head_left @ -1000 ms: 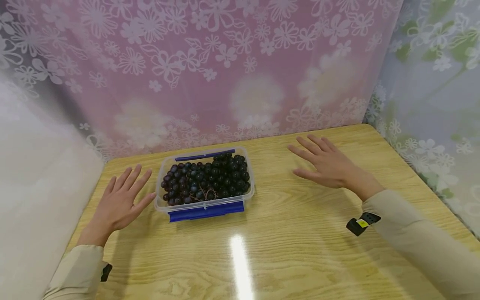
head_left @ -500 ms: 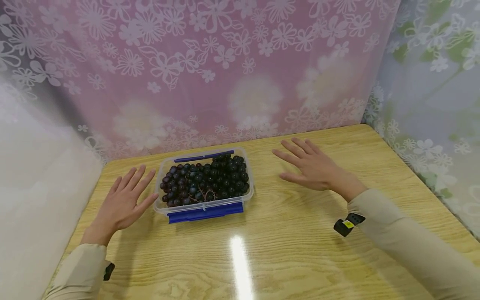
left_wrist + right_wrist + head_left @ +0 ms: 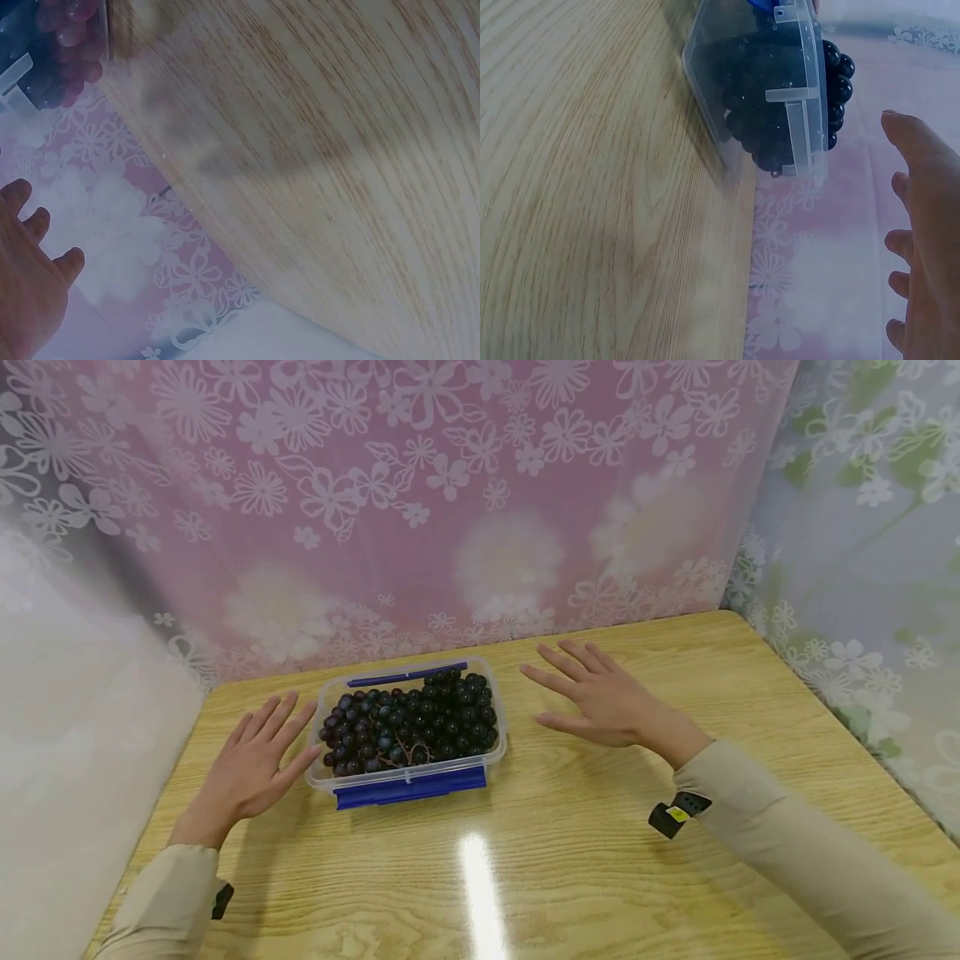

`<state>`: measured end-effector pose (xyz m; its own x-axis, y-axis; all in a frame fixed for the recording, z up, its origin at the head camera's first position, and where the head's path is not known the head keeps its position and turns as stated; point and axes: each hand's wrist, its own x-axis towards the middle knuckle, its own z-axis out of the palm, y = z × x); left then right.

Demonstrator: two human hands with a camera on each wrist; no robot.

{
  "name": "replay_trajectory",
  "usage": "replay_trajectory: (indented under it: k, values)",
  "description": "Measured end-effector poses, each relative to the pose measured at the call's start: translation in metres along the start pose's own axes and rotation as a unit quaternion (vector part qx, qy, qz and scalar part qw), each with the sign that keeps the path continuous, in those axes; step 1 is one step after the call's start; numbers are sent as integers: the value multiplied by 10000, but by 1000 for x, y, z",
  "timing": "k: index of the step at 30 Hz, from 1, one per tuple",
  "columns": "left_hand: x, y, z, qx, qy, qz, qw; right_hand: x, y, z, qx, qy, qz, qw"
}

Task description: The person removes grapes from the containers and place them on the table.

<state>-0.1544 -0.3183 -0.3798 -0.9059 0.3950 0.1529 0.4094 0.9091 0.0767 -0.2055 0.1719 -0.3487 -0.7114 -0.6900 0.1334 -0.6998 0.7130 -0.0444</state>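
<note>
A clear plastic food container point(image 3: 495, 750) with blue side flaps point(image 3: 411, 787) stands lidless at the back left of the table. Dark grapes point(image 3: 408, 722) fill it, and a bare stem point(image 3: 408, 752) shows at the front. Left of it my left hand point(image 3: 251, 768) hovers palm down with fingers spread, the thumb overlapping the container's left rim in the head view. My right hand point(image 3: 596, 697) is held to the right, fingers spread, some way from the container's side. Both hands hold nothing. In the right wrist view the grapes point(image 3: 838, 90) rise above the rim.
The wooden table point(image 3: 570, 860) reaches back to a pink flowered curtain point(image 3: 435, 527). A pale green flowered curtain point(image 3: 862, 568) hangs along the right, and a white surface point(image 3: 75, 735) borders the left. Black straps point(image 3: 678, 814) sit at the wrists.
My right hand has moved left, nearer the container. The left hand has shifted slightly to the right. The container and grapes have stayed in place.
</note>
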Motion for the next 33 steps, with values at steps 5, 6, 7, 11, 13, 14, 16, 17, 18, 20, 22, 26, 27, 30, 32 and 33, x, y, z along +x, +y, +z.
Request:
replay_trajectory:
  k: [5,6,7,11,13,14,16,17,18,20,22,26,27,30,32,33]
  values:
    - [4,0,1,23,-68,45,10000,7,-4,2,39,1,-55,10000]
    - [5,-1,1,33,-70,56,10000,8,-5,2,35,-7,-64,10000]
    - [5,-1,1,46,-60,69,9999,9,-7,3,29,1,-87,10000]
    - [7,-2,0,59,-53,103,9999,15,-13,1,-4,35,-206,9998]
    - [7,-3,0,60,-59,111,9999,18,-17,0,16,57,-272,9996]
    - [7,-4,0,58,-66,117,9999,19,-19,-1,16,70,-294,9995]
    - [8,-4,1,56,-58,146,9999,21,-21,-2,13,84,-324,9994]
    - [9,-4,2,65,-39,180,9998,21,-22,-2,10,84,-332,9994]
    - [9,-4,2,69,-31,216,9997,22,-23,-2,10,87,-337,9994]
    - [10,-5,3,74,-8,286,9996,24,-25,-2,-8,64,-349,9994]
    - [11,-6,3,83,2,356,9993,27,-27,-1,13,33,-359,9993]
    - [12,-8,5,88,-21,438,9990,34,-33,1,103,41,-455,9989]
    - [12,-8,5,99,-19,463,9989,36,-34,2,110,54,-482,9988]
    - [13,-9,6,138,32,553,9984,40,-38,3,84,17,-528,9986]
    - [14,-9,7,189,73,657,9976,42,-40,4,60,-53,-524,9986]
    - [14,-10,7,211,90,704,9973,43,-41,4,53,-83,-526,9986]
